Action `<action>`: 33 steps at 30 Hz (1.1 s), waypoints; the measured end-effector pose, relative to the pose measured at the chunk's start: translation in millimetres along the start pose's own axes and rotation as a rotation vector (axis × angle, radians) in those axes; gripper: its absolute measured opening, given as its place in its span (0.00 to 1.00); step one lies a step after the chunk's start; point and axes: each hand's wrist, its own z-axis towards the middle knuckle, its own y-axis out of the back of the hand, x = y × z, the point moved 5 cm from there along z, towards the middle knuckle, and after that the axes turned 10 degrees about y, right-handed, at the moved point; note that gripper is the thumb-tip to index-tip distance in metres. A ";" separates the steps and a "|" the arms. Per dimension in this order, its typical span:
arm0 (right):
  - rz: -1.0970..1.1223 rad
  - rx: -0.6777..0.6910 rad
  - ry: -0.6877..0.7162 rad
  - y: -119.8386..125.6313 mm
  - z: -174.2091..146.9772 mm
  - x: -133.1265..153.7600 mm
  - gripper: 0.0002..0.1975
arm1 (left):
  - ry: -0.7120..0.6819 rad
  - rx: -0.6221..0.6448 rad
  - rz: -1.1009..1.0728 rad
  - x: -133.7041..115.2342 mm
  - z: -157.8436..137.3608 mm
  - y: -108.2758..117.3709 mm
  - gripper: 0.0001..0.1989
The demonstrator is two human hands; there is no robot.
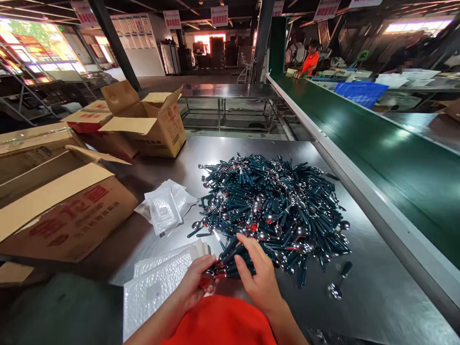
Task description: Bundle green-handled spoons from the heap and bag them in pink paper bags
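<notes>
A bunch of spoons (pixel 230 261) with dark teal handles is in my left hand (pixel 200 275), whose fingers are closed round the metal bowl ends. The handles point up and to the right, towards the pile. My right hand (pixel 260 273) is beside these handles, thumb and fingers apart; whether its fingertips touch them I cannot tell. Just beyond both hands lies a big heap of similar spoons (pixel 273 201), handles and shiny bowls mixed in all directions. One loose spoon (pixel 338 285) rests on the metal table to the right of my right hand.
Bubble-wrap pouches (pixel 158 282) lie by my left forearm, with smaller white packets (pixel 167 206) behind them. Open cardboard boxes (pixel 72 211) stand at the left. A green conveyor belt (pixel 377 158) runs along the right side. A person in orange (pixel 310 61) stands farther back.
</notes>
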 end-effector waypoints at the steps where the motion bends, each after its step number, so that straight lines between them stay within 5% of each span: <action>1: 0.000 -0.039 -0.010 0.8 -0.6 -0.8 0.18 | 0.015 -0.016 0.002 -0.3 -2.0 -1.5 0.21; 6: 0.092 -0.065 -0.052 1.7 1.0 -7.1 0.02 | 0.016 0.020 0.074 -3.5 -10.7 -10.9 0.22; 12: 0.148 0.081 -0.226 -8.0 -4.0 -27.6 0.04 | 0.004 -0.021 0.124 -1.0 -1.5 -1.7 0.18; 17: 0.175 -0.114 -0.332 -6.8 -17.5 -38.4 0.09 | 0.042 0.007 0.209 -2.8 3.7 -1.9 0.19; 20: 0.164 -0.116 -0.385 -6.1 -23.7 -46.3 0.10 | 0.087 0.107 0.393 -6.0 4.4 -10.4 0.20; 27: 0.195 -0.058 -0.549 -13.1 -35.7 -64.1 0.10 | -0.108 0.192 0.669 -25.8 23.5 -39.8 0.12; 33: 0.170 -0.203 -0.746 0.0 -54.1 -90.6 0.15 | -0.456 -0.002 0.510 -75.0 24.4 -64.0 0.09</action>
